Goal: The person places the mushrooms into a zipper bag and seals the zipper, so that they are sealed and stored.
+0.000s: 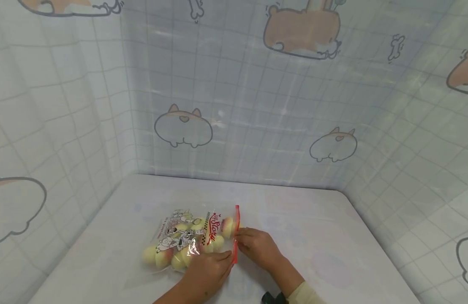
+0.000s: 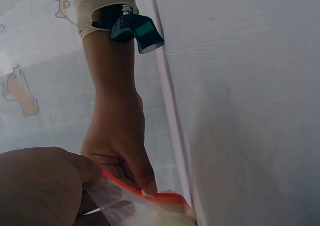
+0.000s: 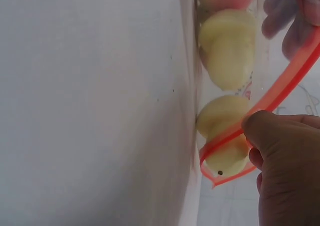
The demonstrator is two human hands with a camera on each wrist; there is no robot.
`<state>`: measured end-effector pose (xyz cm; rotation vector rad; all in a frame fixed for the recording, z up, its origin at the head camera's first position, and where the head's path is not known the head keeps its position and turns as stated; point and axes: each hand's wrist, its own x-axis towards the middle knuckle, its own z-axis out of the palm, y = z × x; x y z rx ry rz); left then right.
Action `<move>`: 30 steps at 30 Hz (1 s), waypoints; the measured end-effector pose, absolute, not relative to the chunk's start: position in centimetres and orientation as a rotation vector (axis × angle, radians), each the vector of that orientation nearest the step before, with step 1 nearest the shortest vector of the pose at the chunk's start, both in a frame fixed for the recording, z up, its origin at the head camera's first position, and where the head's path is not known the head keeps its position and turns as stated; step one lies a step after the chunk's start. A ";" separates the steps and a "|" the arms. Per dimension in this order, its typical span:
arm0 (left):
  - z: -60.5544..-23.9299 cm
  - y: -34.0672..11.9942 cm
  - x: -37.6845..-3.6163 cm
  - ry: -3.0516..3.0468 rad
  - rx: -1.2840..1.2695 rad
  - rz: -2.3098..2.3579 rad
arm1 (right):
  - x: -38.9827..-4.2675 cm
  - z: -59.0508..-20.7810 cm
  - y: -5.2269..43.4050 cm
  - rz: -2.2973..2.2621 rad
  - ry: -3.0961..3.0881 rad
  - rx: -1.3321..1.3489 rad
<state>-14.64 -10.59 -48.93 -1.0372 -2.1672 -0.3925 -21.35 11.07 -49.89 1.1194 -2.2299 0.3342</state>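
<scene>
A clear zip bag [image 1: 197, 245] with a red zip strip [image 1: 237, 215] and printed cartoon figures lies on its side on the table. Inside it are several pale yellow, red-blushed fruits [image 3: 227, 50]. My left hand [image 1: 209, 272] holds the near end of the bag's mouth, its fingertips at the red strip. Farther along the same edge, my right hand [image 1: 259, 248] pinches the strip between thumb and fingers. Seen from the right wrist, the two red edges stand apart around one fruit [image 3: 227, 156] at the mouth.
The white table [image 1: 314, 236] ends at a curtain [image 1: 238, 105] printed with cartoon animals, which hangs at the back and both sides. A dark device [image 1: 273, 298] is strapped at the right wrist, by a cream sleeve [image 1: 304, 293].
</scene>
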 end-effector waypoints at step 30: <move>-47.7 -10.7 -14.4 -2.177 -1.101 -0.366 | -24.1 -50.2 10.2 0.326 -2.395 0.914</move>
